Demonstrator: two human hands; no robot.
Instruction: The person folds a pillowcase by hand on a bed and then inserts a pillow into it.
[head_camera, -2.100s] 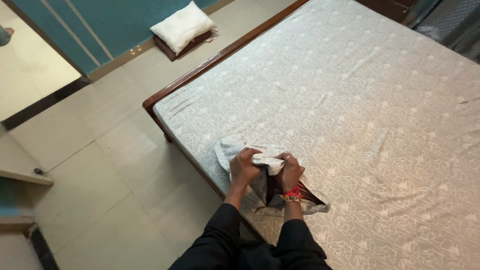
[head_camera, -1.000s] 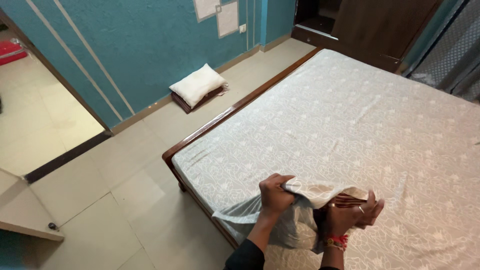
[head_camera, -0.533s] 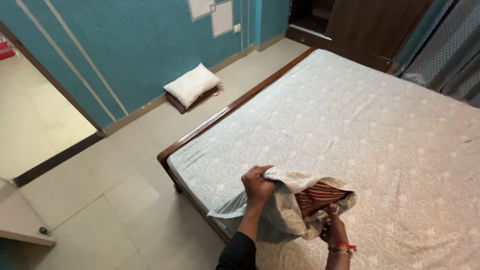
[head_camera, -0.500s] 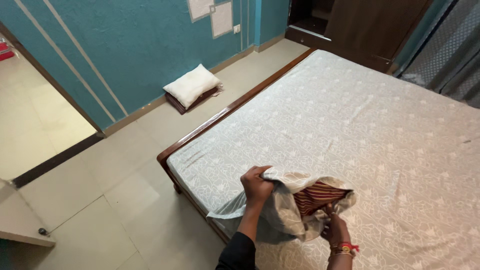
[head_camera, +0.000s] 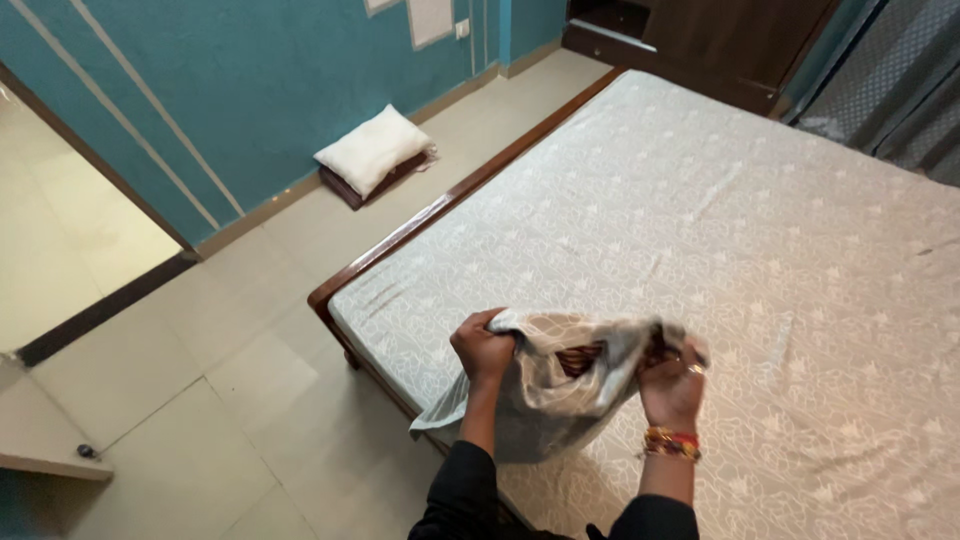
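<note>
Head view: both hands hold up a soft, pale grey pillowcase (head_camera: 545, 395) with a faint floral print, just above the near corner of the bed (head_camera: 700, 230). The left hand (head_camera: 482, 348) is closed in a fist around one side of the case's open mouth; the right hand (head_camera: 672, 380), wearing a ring and red-and-gold bangles, pinches the other side with curled fingers. Inside the limp, sagging cloth a striped red pillow (head_camera: 580, 358) shows through the opening. The bed's flat mattress wears a matching grey patterned sheet, smooth with a few creases, framed by a polished dark wooden rail (head_camera: 400, 240). On the glossy beige tiled floor (head_camera: 180, 360), against the textured teal wall (head_camera: 200, 90), lies a plump white cushion (head_camera: 372, 148).
</note>
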